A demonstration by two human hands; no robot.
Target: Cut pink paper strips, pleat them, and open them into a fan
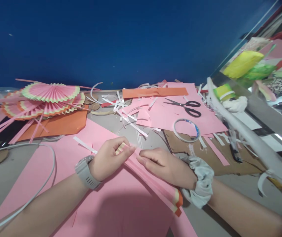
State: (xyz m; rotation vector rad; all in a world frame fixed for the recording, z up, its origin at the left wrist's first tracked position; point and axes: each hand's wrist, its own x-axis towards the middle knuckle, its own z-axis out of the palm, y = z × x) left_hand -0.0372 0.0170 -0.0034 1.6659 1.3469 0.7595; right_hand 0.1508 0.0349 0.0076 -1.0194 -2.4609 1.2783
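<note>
A pleated strip of pink paper (153,176) with yellow and orange ends runs slantwise between my hands, its folds partly stacked. My left hand (110,158), with a grey watch at the wrist, pinches the upper left end between thumb and fingers. My right hand (162,164), a pale scrunchie round its wrist, is closed along the strip's upper edge, with the fingertips partly hidden. Beneath both hands lies a large sheet of pink paper (121,210) on the table.
Finished pleated paper fans (53,93) lie at the back left on orange paper (64,126). Black scissors (189,107) and a tape roll (175,130) rest on pink sheets. White paper scraps (133,123) litter the middle. A white cable (53,164) loops at left; a cutter knife (235,153) lies right.
</note>
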